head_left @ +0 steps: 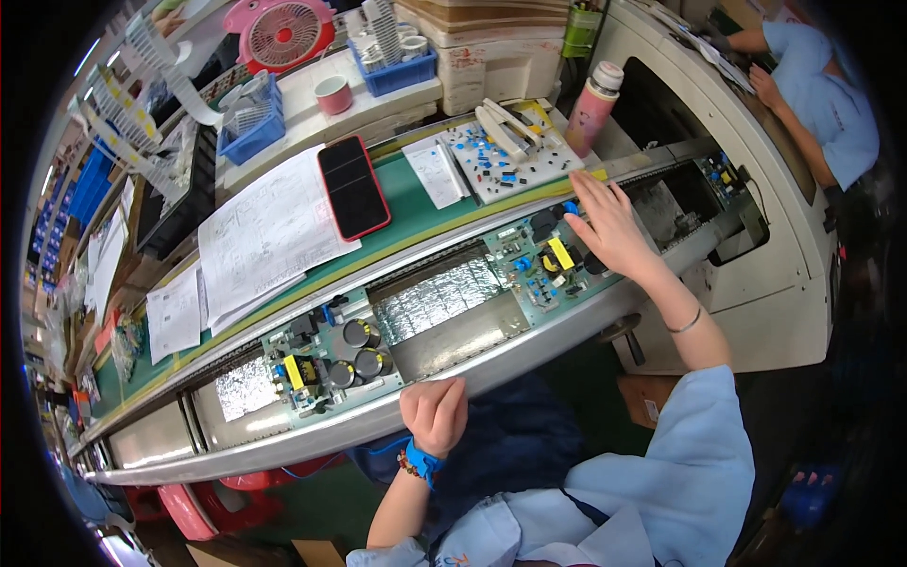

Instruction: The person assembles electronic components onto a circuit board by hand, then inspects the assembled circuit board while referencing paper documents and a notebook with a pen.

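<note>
Spotting a circuit board (326,357) spanning the conveyor (510,354) edge to edge; curling the left hand (435,416) at the near edge, can't tell if gripping anything. Seeing another board (543,265) further right, spreading the right hand (611,225) over its right end, fingertips near the far edge, hands well apart.

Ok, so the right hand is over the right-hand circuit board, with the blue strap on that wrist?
Not quite: the head view shows the blue strap on the wrist of the left hand. The right hand is over the right-hand circuit board.
</note>
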`<state>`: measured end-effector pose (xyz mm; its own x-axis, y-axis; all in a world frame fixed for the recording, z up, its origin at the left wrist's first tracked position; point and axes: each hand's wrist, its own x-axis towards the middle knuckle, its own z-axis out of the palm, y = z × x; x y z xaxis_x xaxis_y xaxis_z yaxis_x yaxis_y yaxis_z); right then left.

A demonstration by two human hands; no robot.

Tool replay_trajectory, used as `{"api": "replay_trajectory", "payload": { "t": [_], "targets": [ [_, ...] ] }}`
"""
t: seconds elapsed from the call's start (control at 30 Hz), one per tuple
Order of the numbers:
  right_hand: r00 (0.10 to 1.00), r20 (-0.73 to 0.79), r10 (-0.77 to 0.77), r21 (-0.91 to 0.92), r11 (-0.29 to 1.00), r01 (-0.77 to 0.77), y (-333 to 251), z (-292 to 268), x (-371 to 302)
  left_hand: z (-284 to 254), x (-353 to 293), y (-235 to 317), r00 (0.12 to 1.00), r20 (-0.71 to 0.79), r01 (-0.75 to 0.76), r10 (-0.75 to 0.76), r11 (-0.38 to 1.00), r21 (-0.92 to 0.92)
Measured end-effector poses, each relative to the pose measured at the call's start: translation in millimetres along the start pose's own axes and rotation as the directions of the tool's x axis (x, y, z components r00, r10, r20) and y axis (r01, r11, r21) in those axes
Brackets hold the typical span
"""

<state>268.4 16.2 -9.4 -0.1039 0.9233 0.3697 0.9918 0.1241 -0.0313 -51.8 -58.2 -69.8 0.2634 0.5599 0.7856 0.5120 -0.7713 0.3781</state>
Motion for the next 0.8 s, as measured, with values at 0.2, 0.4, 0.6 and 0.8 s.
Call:
{"api": "replay_trajectory", "payload": {
  "t": [0.2,0.4,0.6,0.8],
  "targets": [
    [0.998,-0.069,0.003,0.308,0.951,0.018,-42.7,-31.3,-14.5,-0.2,-2.0,-4.0,1.0,-0.005,-0.016,0.016,1.0,-0.019],
    [0.992,-0.1,-0.072,0.321,0.942,0.101,-84.6,-37.3,-7.1,-15.7,5.5,-0.8,0.995,-0.014,0.1,-0.102,0.99,-0.097],
    [0.902,-0.011,-0.432,0.641,0.689,0.338,-166.2,-28.7,-12.4,-60.3,21.8,-13.6,0.954,-0.151,0.287,-0.261,0.938,0.193],
    [0.92,-0.082,-0.382,0.651,0.679,0.34,-207.1,-5.9,-4.3,-61.7,29.1,-19.6,0.95,-0.048,0.31,-0.309,0.91,0.275]
  ]
}}
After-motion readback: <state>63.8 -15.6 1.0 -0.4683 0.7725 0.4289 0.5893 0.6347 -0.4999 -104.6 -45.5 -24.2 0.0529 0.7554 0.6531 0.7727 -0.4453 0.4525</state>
